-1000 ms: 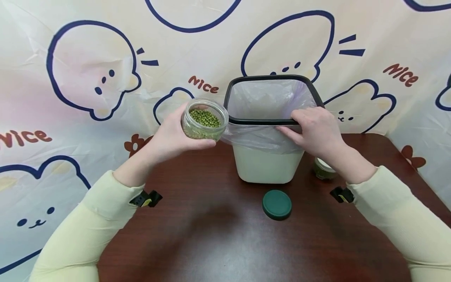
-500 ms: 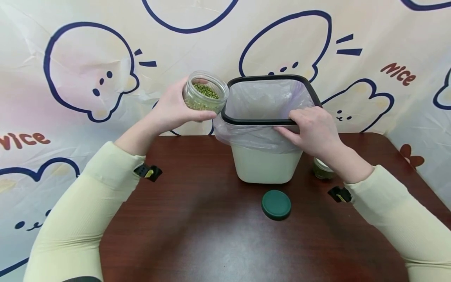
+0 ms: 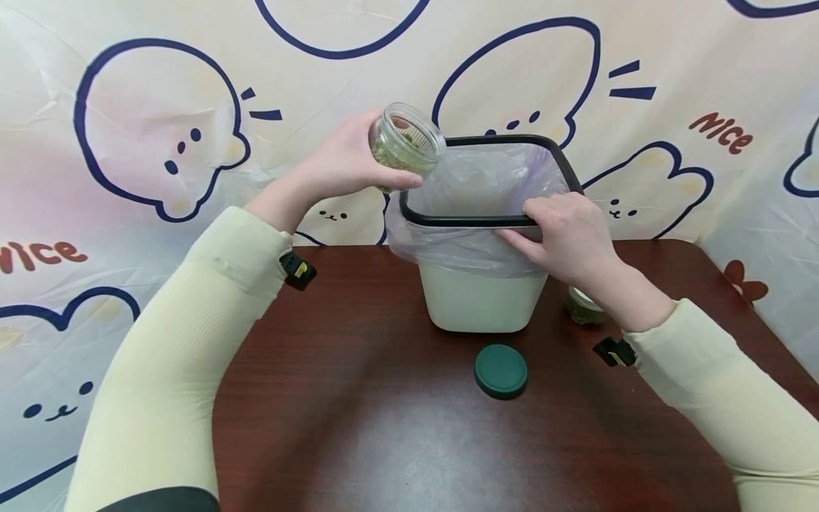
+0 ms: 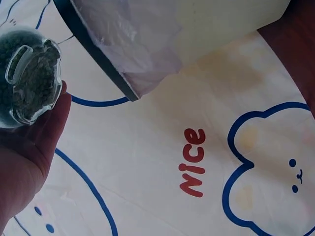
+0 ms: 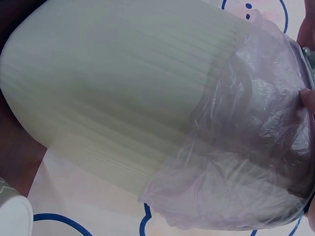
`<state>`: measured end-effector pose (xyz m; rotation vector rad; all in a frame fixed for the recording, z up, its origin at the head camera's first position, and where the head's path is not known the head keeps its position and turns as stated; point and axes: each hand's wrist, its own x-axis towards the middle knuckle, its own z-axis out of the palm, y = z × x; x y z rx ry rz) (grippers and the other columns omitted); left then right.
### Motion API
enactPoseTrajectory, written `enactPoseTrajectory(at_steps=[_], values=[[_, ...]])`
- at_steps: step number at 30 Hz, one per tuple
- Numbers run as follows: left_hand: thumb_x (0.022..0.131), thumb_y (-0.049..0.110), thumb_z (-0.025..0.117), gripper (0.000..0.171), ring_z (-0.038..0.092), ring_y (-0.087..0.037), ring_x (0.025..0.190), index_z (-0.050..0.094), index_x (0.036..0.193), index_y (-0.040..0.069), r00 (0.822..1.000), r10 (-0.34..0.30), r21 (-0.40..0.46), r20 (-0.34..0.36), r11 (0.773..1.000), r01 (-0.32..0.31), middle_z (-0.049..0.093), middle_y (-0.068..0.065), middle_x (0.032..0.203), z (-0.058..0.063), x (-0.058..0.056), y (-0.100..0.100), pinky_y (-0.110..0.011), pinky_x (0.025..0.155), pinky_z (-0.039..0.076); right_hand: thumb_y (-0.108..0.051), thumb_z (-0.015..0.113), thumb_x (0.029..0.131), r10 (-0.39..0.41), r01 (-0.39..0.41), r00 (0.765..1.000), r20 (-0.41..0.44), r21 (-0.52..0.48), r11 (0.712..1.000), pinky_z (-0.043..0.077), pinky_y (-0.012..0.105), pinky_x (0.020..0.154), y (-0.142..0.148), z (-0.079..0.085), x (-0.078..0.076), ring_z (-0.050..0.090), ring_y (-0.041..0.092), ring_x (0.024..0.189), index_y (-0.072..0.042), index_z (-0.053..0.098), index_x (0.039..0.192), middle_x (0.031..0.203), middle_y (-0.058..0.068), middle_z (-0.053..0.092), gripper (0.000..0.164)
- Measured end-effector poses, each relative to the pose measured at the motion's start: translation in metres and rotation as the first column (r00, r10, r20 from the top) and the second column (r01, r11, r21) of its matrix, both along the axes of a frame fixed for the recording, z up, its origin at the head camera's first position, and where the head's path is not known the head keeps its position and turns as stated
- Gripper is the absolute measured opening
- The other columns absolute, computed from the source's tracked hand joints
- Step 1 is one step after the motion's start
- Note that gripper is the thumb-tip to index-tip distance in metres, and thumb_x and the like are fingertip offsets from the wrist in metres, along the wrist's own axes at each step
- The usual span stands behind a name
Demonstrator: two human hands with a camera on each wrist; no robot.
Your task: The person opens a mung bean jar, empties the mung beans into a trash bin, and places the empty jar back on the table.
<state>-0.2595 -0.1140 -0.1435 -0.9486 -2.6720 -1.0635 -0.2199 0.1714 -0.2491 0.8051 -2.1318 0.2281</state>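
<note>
My left hand [image 3: 348, 158] grips a clear jar [image 3: 404, 142] of green beans, likely mung beans by their look. The jar is lidless and tilted, its mouth toward the right, over the left rim of a pale trash bin [image 3: 483, 299]. In the left wrist view the jar's base [image 4: 37, 81] faces the camera, with the fingers beneath it. My right hand [image 3: 572, 231] pinches the bin's black rim at its front right corner, thumb outside. A translucent bag [image 3: 461, 249] lines the bin and folds down over its outside.
A green lid [image 3: 501, 371] lies on the dark table [image 3: 358, 398] in front of the bin. Behind my right wrist stands another small jar [image 3: 582, 307] with a white top. A printed cloth [image 3: 307, 85] hangs along the back.
My left hand has lifted the jar and carried it right over the bin's left rim, tipping it further. The right hand keeps its hold on the rim.
</note>
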Motion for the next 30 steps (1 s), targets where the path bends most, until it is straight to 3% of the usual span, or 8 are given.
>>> enactPoseTrajectory(at_steps=[4, 8, 12, 18, 26, 30], values=[[0.062, 0.035, 0.080, 0.075, 0.051, -0.012, 0.098, 0.045, 0.125, 0.013, 1.000, -0.015, -0.037, 0.011, 0.999, 0.015, 0.055, 0.001, 0.110, 0.003, -0.017, 0.006, -0.030, 0.081, 0.043, -0.038, 0.065, 0.077, 0.000, 0.000, 1.000, -0.008, -0.002, 1.000, 0.022, 0.029, 0.043, 0.000, -0.001, 0.000, 0.034, 0.018, 0.043, -0.011, 0.039, 0.057, 0.048, 0.000, 0.034, 0.042], [0.064, 0.034, 0.079, 0.076, 0.053, -0.015, 0.094, 0.042, 0.127, 0.013, 0.999, -0.032, -0.067, 0.023, 0.997, 0.033, 0.054, 0.000, 0.111, 0.011, -0.023, 0.011, -0.031, 0.071, 0.048, -0.038, 0.065, 0.077, -0.002, 0.002, 1.000, -0.021, -0.005, 1.000, 0.022, 0.029, 0.044, -0.001, -0.001, -0.001, 0.034, 0.018, 0.043, -0.011, 0.039, 0.056, 0.048, 0.000, 0.034, 0.043], [0.064, 0.038, 0.078, 0.077, 0.054, -0.017, 0.088, 0.042, 0.128, 0.015, 1.000, -0.010, -0.113, 0.008, 0.994, 0.011, 0.054, -0.001, 0.111, 0.020, -0.027, 0.016, -0.033, 0.063, 0.049, -0.039, 0.065, 0.076, -0.001, 0.001, 1.000, -0.026, -0.004, 1.000, 0.023, 0.029, 0.044, -0.001, -0.001, -0.002, 0.034, 0.018, 0.043, -0.011, 0.039, 0.056, 0.048, 0.000, 0.034, 0.043], [0.064, 0.044, 0.077, 0.084, 0.048, -0.013, 0.105, 0.038, 0.132, 0.014, 0.998, 0.032, -0.221, -0.058, 0.974, -0.044, 0.051, 0.000, 0.120, 0.034, -0.033, 0.027, -0.029, 0.084, 0.043, -0.039, 0.065, 0.076, -0.005, 0.005, 1.000, -0.020, -0.004, 1.000, 0.022, 0.029, 0.044, 0.000, -0.001, -0.002, 0.034, 0.018, 0.043, -0.011, 0.039, 0.057, 0.048, 0.000, 0.034, 0.043], [0.062, 0.045, 0.078, 0.090, 0.047, -0.013, 0.106, 0.035, 0.133, 0.013, 0.994, 0.091, -0.259, -0.053, 0.960, -0.102, 0.048, -0.001, 0.123, 0.046, -0.036, 0.042, -0.027, 0.087, 0.040, -0.039, 0.066, 0.076, 0.007, -0.008, 0.999, -0.037, -0.025, 1.000, 0.024, 0.030, 0.045, 0.001, 0.000, -0.002, 0.035, 0.019, 0.043, -0.011, 0.039, 0.057, 0.048, 0.000, 0.034, 0.043], [0.062, 0.046, 0.077, 0.092, 0.046, -0.014, 0.108, 0.032, 0.135, 0.013, 0.993, 0.088, -0.297, -0.081, 0.949, -0.108, 0.047, -0.001, 0.125, 0.048, -0.036, 0.047, -0.027, 0.087, 0.040, -0.039, 0.066, 0.076, 0.006, -0.007, 0.999, -0.035, -0.022, 1.000, 0.023, 0.030, 0.045, 0.001, -0.001, -0.002, 0.034, 0.019, 0.043, -0.012, 0.038, 0.056, 0.048, 0.000, 0.033, 0.043]])
